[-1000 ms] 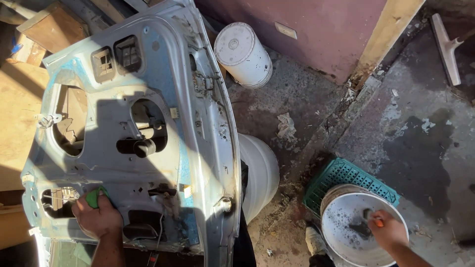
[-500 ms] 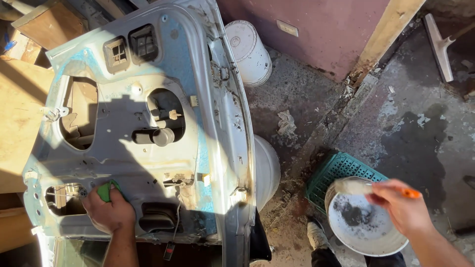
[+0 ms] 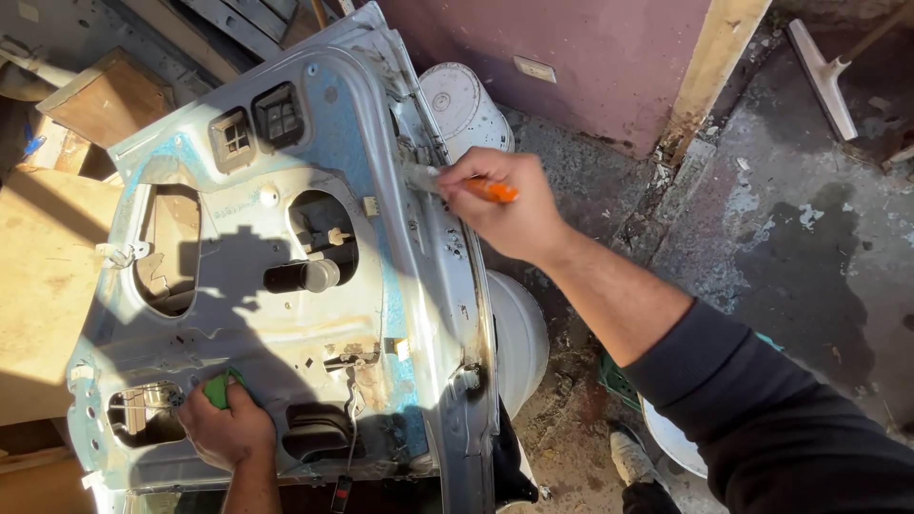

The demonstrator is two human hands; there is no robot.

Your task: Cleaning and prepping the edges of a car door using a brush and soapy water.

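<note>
A bare, pale blue car door shell (image 3: pixel 286 286) lies flat in front of me, with several cut-outs in it. My right hand (image 3: pixel 505 205) grips an orange-handled putty knife (image 3: pixel 490 189), whose blade tip rests on the door's right edge near the top. My left hand (image 3: pixel 228 428) presses a green pad (image 3: pixel 218 388) onto the lower left of the door panel, next to a small opening.
A white bucket (image 3: pixel 462 105) stands beyond the door by a maroon wall. Another white bucket (image 3: pixel 519 338) sits under the door's right edge. A green crate (image 3: pixel 619 381) and a pale bowl (image 3: pixel 671 440) lie under my right arm. A squeegee (image 3: pixel 824 81) rests on the concrete at top right.
My right hand has left the bowl at lower right and swung up and left to the door's upper right edge with the putty knife. My left hand stays on the green pad.
</note>
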